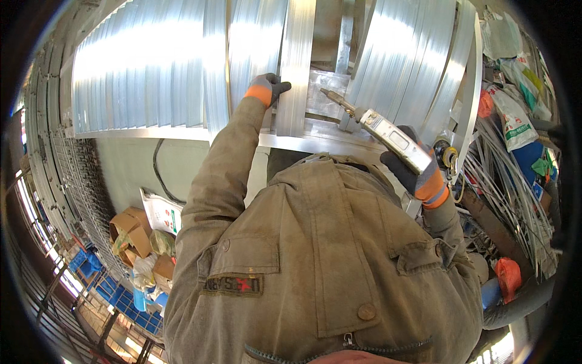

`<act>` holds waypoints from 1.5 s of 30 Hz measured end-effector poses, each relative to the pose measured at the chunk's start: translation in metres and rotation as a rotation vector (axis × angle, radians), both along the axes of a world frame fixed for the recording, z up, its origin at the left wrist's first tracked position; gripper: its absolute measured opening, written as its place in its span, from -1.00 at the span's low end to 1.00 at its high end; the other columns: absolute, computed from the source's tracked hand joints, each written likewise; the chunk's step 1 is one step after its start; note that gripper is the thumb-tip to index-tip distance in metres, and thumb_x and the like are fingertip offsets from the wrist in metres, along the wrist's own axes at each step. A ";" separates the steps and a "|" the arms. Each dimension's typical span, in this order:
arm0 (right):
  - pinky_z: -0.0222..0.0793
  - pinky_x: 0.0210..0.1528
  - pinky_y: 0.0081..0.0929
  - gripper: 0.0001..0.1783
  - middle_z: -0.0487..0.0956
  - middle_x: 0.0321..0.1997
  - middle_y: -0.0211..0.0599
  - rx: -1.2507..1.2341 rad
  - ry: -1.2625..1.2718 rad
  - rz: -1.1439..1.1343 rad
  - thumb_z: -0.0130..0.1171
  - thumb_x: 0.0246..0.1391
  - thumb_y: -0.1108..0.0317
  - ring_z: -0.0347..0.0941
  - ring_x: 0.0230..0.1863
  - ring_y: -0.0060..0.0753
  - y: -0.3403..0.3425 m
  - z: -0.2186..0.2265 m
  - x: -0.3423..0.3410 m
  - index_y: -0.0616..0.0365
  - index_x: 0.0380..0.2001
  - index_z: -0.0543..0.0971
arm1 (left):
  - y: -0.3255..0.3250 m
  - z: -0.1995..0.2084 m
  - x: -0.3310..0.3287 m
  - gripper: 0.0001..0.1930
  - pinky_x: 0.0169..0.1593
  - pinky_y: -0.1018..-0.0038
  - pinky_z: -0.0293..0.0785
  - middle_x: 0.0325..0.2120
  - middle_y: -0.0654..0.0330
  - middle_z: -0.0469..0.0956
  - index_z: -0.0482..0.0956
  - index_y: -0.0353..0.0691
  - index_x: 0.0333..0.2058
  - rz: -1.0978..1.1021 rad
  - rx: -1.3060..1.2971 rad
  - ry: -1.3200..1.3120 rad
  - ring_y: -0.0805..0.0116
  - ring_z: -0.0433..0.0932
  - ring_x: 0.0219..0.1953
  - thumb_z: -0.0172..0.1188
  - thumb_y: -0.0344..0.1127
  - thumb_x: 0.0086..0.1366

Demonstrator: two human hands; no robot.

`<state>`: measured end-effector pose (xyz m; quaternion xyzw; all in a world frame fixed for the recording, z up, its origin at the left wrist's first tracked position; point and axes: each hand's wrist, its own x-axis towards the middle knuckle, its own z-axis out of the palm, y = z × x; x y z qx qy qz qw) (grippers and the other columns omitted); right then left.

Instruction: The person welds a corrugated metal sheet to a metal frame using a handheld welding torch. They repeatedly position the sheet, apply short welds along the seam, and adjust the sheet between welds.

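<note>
My left hand (268,90), in a grey glove with an orange cuff, is closed on the left edge of a long silver metal profile (296,67). Its thumb and a finger show over the profile's surface. To the right, my right hand (413,162), gloved alike, grips a silver handheld tool (394,138) with a slim metal nozzle. The nozzle points up and left, over a metal plate (327,91) between the profiles and apart from my left hand. More profiles (145,79) lie side by side on the left, and another group (403,67) on the right.
A metal rail (315,141) runs along the near side of the profiles. Thin metal strips (503,182) are heaped at the right, below plastic bags (515,121). A yellow hook (449,156) hangs beside my right hand. Cardboard boxes (134,229) and blue crates (121,297) stand lower left.
</note>
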<state>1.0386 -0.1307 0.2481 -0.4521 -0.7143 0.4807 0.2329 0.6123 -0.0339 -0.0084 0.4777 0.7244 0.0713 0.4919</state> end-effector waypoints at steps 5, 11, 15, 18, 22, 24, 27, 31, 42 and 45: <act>0.65 -0.12 -0.39 -0.55 0.81 -0.02 -0.20 -0.073 -0.015 0.053 0.51 0.40 0.28 0.77 -0.21 -0.33 0.031 0.011 -0.005 0.20 0.25 0.70 | 0.012 0.002 -0.005 -0.31 0.27 0.14 0.65 0.07 -0.01 0.83 0.79 -0.18 0.20 -0.037 -0.120 0.141 -0.01 0.78 0.10 0.63 0.15 0.24; 0.63 0.19 -0.31 -0.52 0.80 0.17 -0.05 -0.195 -0.082 0.145 0.46 0.39 0.43 0.75 0.10 -0.27 0.083 0.018 -0.009 0.33 0.30 0.66 | 0.020 0.018 0.000 -0.33 0.28 0.15 0.65 0.04 0.03 0.83 0.81 -0.13 0.18 -0.095 -0.214 0.251 0.03 0.76 0.14 0.63 0.18 0.24; 0.63 0.16 -0.34 -0.54 0.80 0.15 -0.10 0.078 -0.110 0.404 0.48 0.39 0.37 0.74 0.07 -0.30 0.113 -0.003 -0.020 0.30 0.28 0.68 | 0.020 0.026 -0.001 -0.33 0.29 0.14 0.65 0.06 0.06 0.83 0.80 -0.12 0.20 -0.110 -0.184 0.260 0.03 0.77 0.14 0.60 0.20 0.26; 0.64 0.13 -0.35 -0.54 0.81 0.13 -0.11 -0.133 -0.064 0.356 0.50 0.39 0.34 0.74 0.05 -0.33 0.116 -0.027 -0.035 0.29 0.27 0.70 | 0.024 0.029 -0.005 -0.26 0.28 0.12 0.66 0.10 -0.02 0.81 0.78 -0.18 0.23 -0.134 -0.211 0.261 -0.01 0.77 0.15 0.57 0.26 0.27; 0.65 0.18 -0.37 -0.52 0.82 0.17 -0.12 -0.387 0.108 0.343 0.50 0.40 0.32 0.75 0.09 -0.35 0.120 -0.062 -0.054 0.26 0.30 0.70 | 0.027 0.027 -0.007 -0.21 0.27 0.12 0.67 0.11 -0.07 0.81 0.76 -0.23 0.25 -0.156 -0.237 0.252 -0.04 0.77 0.15 0.56 0.30 0.26; 0.64 0.22 -0.38 -0.51 0.82 0.20 -0.12 -0.438 0.098 0.371 0.50 0.40 0.32 0.75 0.13 -0.34 0.125 -0.074 -0.061 0.25 0.31 0.69 | 0.027 0.025 -0.006 -0.28 0.28 0.12 0.65 0.08 0.01 0.82 0.78 -0.15 0.23 -0.148 -0.242 0.258 0.00 0.77 0.16 0.55 0.24 0.27; 0.62 0.26 -0.38 -0.50 0.81 0.23 -0.12 -0.470 0.096 0.396 0.50 0.40 0.32 0.74 0.16 -0.34 0.127 -0.090 -0.071 0.24 0.33 0.69 | 0.027 0.021 -0.006 -0.33 0.28 0.12 0.64 0.06 0.05 0.83 0.78 -0.10 0.23 -0.146 -0.261 0.262 0.02 0.77 0.16 0.55 0.19 0.28; 0.62 0.29 -0.35 -0.50 0.80 0.26 -0.12 -0.604 0.075 0.419 0.49 0.41 0.31 0.73 0.21 -0.33 0.127 -0.110 -0.076 0.20 0.34 0.69 | 0.028 0.024 -0.006 -0.24 0.24 0.11 0.68 0.07 -0.05 0.82 0.77 -0.23 0.22 -0.169 -0.238 0.279 -0.05 0.78 0.12 0.55 0.28 0.28; 0.66 0.22 -0.32 -0.55 0.81 0.21 -0.08 -0.418 -0.087 0.632 0.51 0.40 0.21 0.78 0.15 -0.23 0.121 -0.154 -0.086 0.14 0.24 0.75 | 0.034 0.038 0.002 -0.31 0.25 0.11 0.66 0.05 0.04 0.82 0.78 -0.13 0.21 -0.189 -0.290 0.283 0.00 0.77 0.11 0.50 0.26 0.31; 0.67 0.20 -0.31 -0.57 0.83 0.17 -0.09 -0.472 -0.034 0.605 0.52 0.38 0.20 0.79 0.10 -0.23 0.121 -0.158 -0.086 0.14 0.21 0.77 | 0.033 0.037 0.005 -0.36 0.17 0.12 0.68 -0.07 0.08 0.84 0.78 -0.12 0.20 -0.204 -0.237 0.335 0.04 0.79 0.01 0.49 0.22 0.33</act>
